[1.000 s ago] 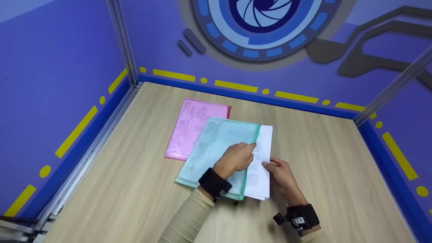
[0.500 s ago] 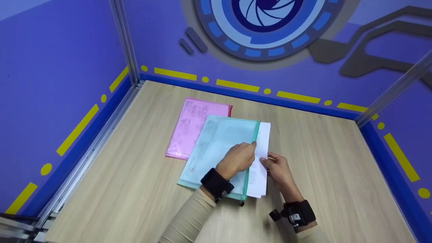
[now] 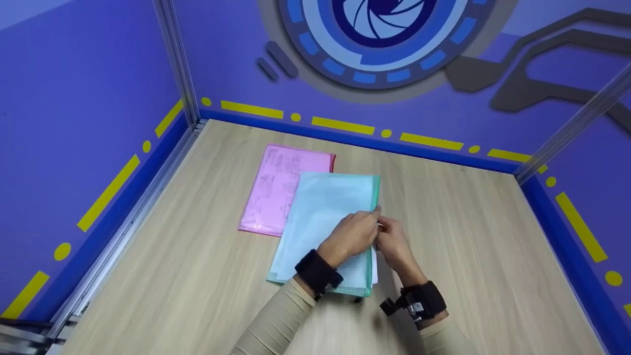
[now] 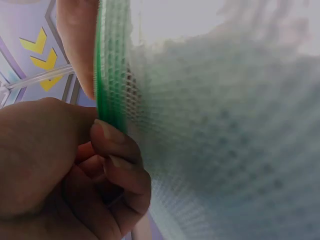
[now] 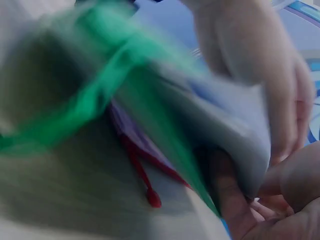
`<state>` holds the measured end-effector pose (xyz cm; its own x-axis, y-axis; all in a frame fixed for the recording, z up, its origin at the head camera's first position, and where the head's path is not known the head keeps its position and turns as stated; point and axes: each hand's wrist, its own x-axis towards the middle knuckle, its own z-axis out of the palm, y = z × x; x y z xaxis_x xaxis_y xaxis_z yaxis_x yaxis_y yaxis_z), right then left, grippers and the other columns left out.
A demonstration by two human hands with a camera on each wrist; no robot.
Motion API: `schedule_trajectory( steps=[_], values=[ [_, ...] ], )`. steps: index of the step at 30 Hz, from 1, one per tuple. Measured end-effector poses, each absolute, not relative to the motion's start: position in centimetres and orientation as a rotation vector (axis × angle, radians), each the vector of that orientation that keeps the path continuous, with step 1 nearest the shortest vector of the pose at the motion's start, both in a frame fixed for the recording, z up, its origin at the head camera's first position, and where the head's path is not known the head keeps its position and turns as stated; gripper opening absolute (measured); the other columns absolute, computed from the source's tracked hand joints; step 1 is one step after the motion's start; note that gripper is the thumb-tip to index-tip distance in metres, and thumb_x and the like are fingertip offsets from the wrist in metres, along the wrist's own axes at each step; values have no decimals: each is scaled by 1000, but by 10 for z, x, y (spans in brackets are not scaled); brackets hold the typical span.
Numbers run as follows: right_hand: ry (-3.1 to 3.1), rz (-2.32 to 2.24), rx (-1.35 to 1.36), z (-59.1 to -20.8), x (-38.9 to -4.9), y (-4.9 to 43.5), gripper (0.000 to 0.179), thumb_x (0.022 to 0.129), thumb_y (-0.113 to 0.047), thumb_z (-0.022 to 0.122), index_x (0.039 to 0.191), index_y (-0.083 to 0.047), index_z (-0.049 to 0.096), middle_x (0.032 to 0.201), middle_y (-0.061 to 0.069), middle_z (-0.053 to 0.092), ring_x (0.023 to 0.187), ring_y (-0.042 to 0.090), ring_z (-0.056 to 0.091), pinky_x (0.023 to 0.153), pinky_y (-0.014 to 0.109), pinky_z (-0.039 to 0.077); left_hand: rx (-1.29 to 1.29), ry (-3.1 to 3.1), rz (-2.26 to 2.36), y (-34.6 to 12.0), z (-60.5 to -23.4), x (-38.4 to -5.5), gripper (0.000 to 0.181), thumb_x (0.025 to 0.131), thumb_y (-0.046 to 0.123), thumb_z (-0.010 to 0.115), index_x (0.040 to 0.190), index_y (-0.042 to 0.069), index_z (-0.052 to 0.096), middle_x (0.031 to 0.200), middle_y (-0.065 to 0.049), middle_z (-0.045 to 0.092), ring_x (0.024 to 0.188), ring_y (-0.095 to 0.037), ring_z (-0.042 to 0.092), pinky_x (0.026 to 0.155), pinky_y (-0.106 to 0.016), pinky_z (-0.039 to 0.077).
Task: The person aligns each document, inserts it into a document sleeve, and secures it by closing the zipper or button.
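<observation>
A translucent pale-green zip folder [image 3: 330, 197] with a darker green edge [image 3: 376, 192] overlaps a pink folder [image 3: 278, 182]. My left hand [image 3: 351, 234] lies over the green folder's right side and pinches that edge. My right hand [image 3: 393, 242] is beside it, its fingers gripping white papers at the folder's mouth. Only a narrow strip of the papers [image 3: 374, 271] shows past the edge. In the right wrist view the papers [image 5: 235, 115] bend between the green sides, and a right-hand finger [image 5: 227, 195] reaches into the opening.
Pale wood tabletop [image 3: 473, 236] surrounds the folders. Blue-purple panels [image 3: 98, 123] with yellow marks enclose it at the left, back and right. A red zip pull [image 5: 152, 197] hangs from the pink folder. Black straps [image 3: 315, 271] sit on both wrists.
The white papers have slid left into the green folder, from a wide band outside to a narrow strip. My right hand has moved left with them, up against my left hand.
</observation>
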<state>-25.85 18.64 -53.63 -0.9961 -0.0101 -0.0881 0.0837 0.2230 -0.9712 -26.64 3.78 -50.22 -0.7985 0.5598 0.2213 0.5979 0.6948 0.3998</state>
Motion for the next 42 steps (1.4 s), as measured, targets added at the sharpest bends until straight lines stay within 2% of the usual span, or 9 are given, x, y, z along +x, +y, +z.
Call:
schedule_trajectory(
  steps=[5,12,19,23,26,29,33,40,42],
  values=[
    [2448,-1916,66,-540,-261,180,32,99,8,54,127,7,70,69,2,56,57,11,48,52,24,40,-980,-2768,-807,36,-504,-268,48,113,14,46,158,-3,43,121,-18,73,104,-28,73,87,-36,58],
    [2454,-1996,55,-538,-262,170,16,104,1,57,96,2,71,84,6,65,73,17,56,62,27,47,-942,-2672,-1040,35,-506,-270,47,113,12,45,157,-5,43,132,-20,69,118,-29,68,97,-33,55],
    [2815,-1617,-171,-527,-261,175,17,99,8,60,107,2,74,93,7,73,80,18,66,69,29,52,-911,-2659,-1204,27,-503,-274,48,114,14,46,159,-3,42,139,-20,66,127,-29,64,103,-34,52],
    [3102,-1355,-458,-517,-256,177,14,100,1,68,114,0,73,93,13,78,84,26,76,72,42,61,-916,-2617,-1254,21,-495,-278,48,115,17,45,159,-1,43,118,-14,72,109,-23,69,93,-29,53],
    [3208,-1272,-672,-510,-250,181,25,99,-3,73,123,1,70,96,13,78,87,28,75,73,48,61,-891,-2569,-1308,13,-486,-279,48,115,17,46,160,1,43,92,-6,65,84,-17,62,80,-28,49],
    [3253,-1210,-895,-504,-245,192,37,97,-8,78,132,-1,70,115,11,76,106,29,70,87,47,58,-874,-2507,-1380,5,-477,-279,49,115,17,47,160,1,42,81,0,56,73,-13,53,75,-27,45],
    [3197,-1209,-1185,-490,-241,213,45,97,-6,76,141,-6,67,145,11,64,136,33,54,111,42,42,-921,-2406,-1480,-4,-466,-277,49,115,18,45,161,0,40,77,2,48,66,-10,45,69,-25,39],
    [3270,-794,-1312,-457,-229,239,88,80,1,70,162,-8,42,169,21,32,154,45,30,113,65,36,-1121,-2295,-1495,-9,-452,-271,43,115,16,46,157,5,42,78,0,44,60,-13,38,64,-26,32],
    [3274,-621,-1264,-446,-223,243,96,78,0,72,166,-9,35,172,21,26,157,47,21,117,71,27,-1182,-2284,-1502,-7,-451,-268,41,115,17,45,154,6,42,78,0,44,60,-13,38,64,-26,32]
  ],
)
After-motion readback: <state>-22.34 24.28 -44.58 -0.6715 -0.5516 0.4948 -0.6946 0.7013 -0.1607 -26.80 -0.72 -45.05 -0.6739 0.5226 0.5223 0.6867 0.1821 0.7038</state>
